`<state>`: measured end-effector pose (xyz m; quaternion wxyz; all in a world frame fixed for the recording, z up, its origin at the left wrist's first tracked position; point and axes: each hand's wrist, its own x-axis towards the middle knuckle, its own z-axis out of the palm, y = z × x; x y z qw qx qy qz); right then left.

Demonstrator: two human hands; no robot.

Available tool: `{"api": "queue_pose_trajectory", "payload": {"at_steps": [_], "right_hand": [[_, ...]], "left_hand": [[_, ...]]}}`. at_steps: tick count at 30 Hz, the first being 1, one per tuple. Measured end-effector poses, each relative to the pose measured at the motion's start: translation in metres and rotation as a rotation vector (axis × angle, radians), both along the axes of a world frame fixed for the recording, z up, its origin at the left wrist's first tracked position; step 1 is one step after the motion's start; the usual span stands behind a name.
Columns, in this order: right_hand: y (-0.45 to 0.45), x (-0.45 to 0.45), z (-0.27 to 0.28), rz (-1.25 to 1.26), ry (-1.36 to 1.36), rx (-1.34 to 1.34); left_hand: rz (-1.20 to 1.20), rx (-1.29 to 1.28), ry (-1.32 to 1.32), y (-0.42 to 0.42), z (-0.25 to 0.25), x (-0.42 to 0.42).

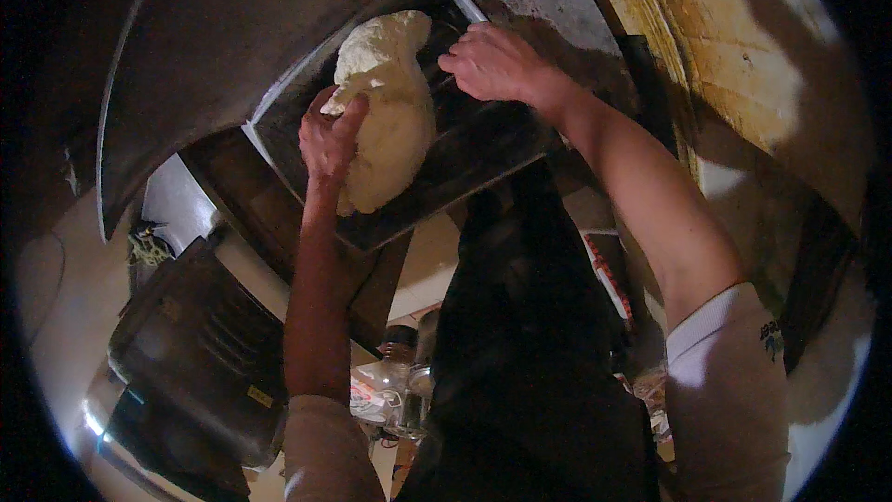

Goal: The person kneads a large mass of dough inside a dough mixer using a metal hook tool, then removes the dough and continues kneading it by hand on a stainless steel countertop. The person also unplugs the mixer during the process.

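Observation:
A large, pale lump of dough (394,132) lies lengthwise on a dark, straight-sided metal tray (481,132). Its upper end is ragged and brightly lit, and its lower part is smoother and in shadow. My left hand (327,136) grips the dough's left edge, thumb on top and the other fingers mostly hidden behind. Over the right side of the tray, apart from the dough, my right hand (491,63) is closed with its fingers curled. Nothing shows in that hand, though its palm side is hidden.
A tiled wall (739,49) rises at the right. Below left stands a dark plastic container (202,348) with a small yellow label. A jar with a black lid (397,355) stands low between my left arm and my dark apron (523,335). A curved dark metal surface (188,49) fills the upper left.

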<state>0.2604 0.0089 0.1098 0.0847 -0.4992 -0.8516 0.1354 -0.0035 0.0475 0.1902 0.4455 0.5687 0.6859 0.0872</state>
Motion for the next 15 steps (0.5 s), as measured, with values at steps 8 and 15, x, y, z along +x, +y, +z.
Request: {"api": "queue_pose_trajectory", "payload": {"at_steps": [8,15], "right_hand": [[-0.003,0.003,-0.008,0.011,0.055,0.079],[0.002,0.000,-0.001,0.028,0.049,0.033]], "left_hand": [[-0.089,0.351,-0.075,-0.020,-0.063,0.010],[-0.454,0.336,0.087,0.017,-0.068,0.018]]}}
